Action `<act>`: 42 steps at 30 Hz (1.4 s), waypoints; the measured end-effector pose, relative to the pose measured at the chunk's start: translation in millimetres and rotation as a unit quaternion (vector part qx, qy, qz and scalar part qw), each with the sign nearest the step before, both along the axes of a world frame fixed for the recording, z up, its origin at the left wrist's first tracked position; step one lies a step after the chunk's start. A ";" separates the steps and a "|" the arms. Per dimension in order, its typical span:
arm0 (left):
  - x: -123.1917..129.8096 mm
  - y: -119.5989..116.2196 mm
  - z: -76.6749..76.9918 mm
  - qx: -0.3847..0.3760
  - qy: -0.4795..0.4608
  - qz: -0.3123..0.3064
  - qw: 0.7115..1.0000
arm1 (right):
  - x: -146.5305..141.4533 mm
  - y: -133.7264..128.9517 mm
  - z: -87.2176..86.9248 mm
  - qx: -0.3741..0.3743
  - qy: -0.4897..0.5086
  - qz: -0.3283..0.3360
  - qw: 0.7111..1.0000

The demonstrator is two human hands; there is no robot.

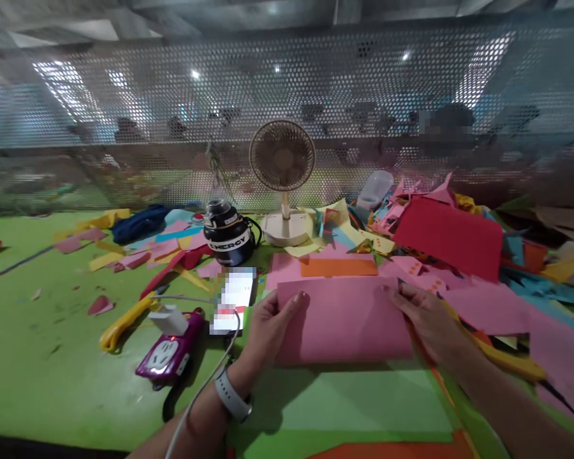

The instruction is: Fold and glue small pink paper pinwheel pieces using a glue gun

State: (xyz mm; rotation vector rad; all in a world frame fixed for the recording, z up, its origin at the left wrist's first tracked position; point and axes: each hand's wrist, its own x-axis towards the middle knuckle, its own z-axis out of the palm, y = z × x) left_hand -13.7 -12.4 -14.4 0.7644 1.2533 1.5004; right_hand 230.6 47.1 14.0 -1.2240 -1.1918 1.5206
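A folded pink sheet (344,325) is held up between both hands, above a light green sheet (354,398) on the table. My left hand (273,328) grips its left edge, thumb on the front face, with a pale watch band on the wrist. At the upper right corner, my right hand (423,312) pinches the same sheet. Just behind its top edge lie an orange strip (339,266) and more pink paper (282,264).
A phone (234,299), a purple power strip (169,350) with a cable and yellow-handled scissors (124,325) lie left. Behind stand a dark bottle (229,239) and a fan (282,156). Paper scraps and a red sheet (449,236) are heaped at right, near a yellow tool (511,363).
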 end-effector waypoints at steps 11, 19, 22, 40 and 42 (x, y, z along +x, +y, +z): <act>2.0 -1.0 5.6 -0.006 -0.025 -0.008 1.000 | 1.5 4.0 -4.6 0.001 0.007 0.001 1.000; 2.4 -1.7 4.7 -0.004 -0.031 0.000 1.000 | 3.9 3.0 -6.6 -0.003 0.016 0.009 1.000; 2.4 -1.3 3.4 -0.008 -0.023 0.002 1.000 | 3.3 3.1 -6.5 0.002 0.011 0.007 1.000; -23.3 15.9 7.2 -0.099 0.461 -0.152 0.869 | -0.8 19.4 -28.3 0.220 -0.489 0.115 0.836; -20.7 16.5 7.8 -0.081 0.534 -0.140 0.830 | -3.1 19.2 -29.9 0.225 -0.495 0.107 0.832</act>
